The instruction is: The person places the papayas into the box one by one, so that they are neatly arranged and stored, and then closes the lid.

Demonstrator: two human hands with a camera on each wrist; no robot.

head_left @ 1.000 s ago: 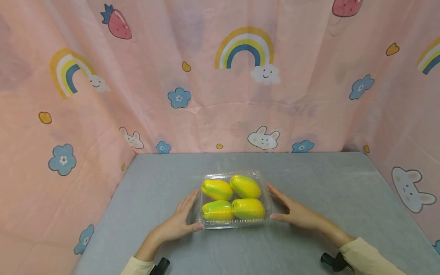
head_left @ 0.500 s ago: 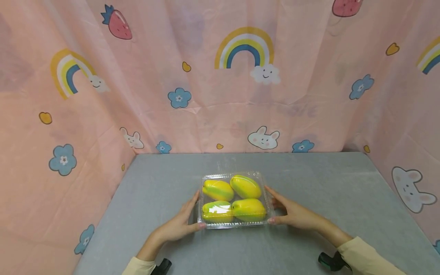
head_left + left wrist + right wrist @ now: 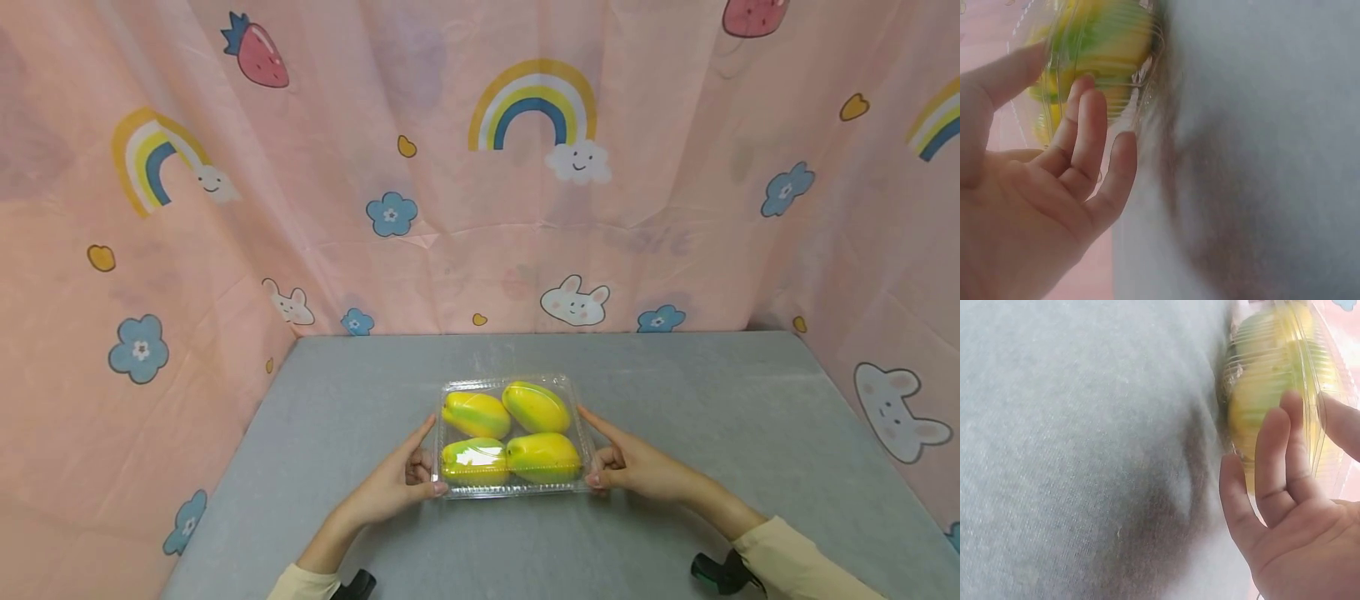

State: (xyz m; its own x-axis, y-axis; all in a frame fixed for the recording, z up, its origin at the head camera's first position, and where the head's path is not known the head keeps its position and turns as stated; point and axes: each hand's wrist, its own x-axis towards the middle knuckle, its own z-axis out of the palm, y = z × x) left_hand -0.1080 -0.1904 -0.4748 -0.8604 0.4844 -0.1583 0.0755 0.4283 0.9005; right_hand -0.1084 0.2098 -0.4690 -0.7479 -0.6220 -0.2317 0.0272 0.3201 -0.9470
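Note:
A clear plastic clamshell box (image 3: 517, 492) lies on the table in the head view, lid down. Inside it several yellow-green fruits (image 3: 543, 458), mango-like in shape, sit in two rows. My left hand (image 3: 386, 487) holds the box's left side, thumb at the near corner and index finger reaching along the edge. On the opposite side my right hand (image 3: 637, 467) grips it the same way. In the left wrist view the thumb (image 3: 1013, 75) presses the box's rim while the other fingers curl against the ribbed wall. The right wrist view has the right thumb (image 3: 1340, 425) on the rim, fingertips at the wall.
The box rests on a grey table (image 3: 360, 375). Behind and beside the table hangs a pink curtain (image 3: 450, 267) printed with rainbows, flowers and rabbits. Black wrist devices (image 3: 723, 573) show below the cream sleeves (image 3: 802, 558).
Both hands have moved in from just beside the box to its sides, and their lower fingers have curled in. The box has shifted only very slightly.

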